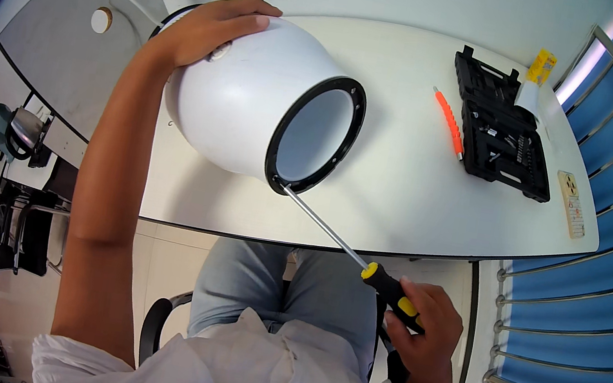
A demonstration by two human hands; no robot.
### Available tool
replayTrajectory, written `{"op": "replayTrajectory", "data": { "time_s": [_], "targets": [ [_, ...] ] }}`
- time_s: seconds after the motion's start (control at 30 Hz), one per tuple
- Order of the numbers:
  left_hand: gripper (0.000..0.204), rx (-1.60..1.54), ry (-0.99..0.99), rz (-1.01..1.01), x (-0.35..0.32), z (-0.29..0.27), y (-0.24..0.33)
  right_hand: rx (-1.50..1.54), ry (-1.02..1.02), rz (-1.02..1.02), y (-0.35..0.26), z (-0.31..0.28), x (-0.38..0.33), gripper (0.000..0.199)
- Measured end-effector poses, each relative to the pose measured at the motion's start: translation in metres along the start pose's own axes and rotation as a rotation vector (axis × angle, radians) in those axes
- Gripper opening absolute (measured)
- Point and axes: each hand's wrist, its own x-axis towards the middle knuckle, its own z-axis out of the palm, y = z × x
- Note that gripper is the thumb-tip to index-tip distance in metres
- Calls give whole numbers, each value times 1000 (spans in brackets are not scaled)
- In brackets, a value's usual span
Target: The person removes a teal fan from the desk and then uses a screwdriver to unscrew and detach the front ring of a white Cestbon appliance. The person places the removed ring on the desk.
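Observation:
A white rounded hollow housing (236, 106) lies on its side on the white table. Its open end, facing right and toward me, has a black ring (273, 153) with small holes. My left hand (211, 33) is laid over the top of the housing and holds it, fingers stretched forward along the curve. In my right hand (429, 322) is a screwdriver (328, 230) with a long metal shaft and a black and yellow handle. Its tip touches the lower edge of the ring; whether it sits in a screw is too small to tell.
On the right of the table (393, 196) are an orange flexible bit extension (449, 123), an open black tool case (507, 146), a yellow and white package (540, 68) and a beige remote (572, 205). Metal railings (578, 335) run along the right. A white cable (130, 0) trails at left.

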Motion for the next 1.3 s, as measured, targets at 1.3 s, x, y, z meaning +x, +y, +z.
{"op": "replayTrajectory", "data": {
  "time_s": [1.3],
  "targets": [
    [54,67,155,91,-22,2,-6,-84,-21,197,-24,6,0,39]
  ]
}}
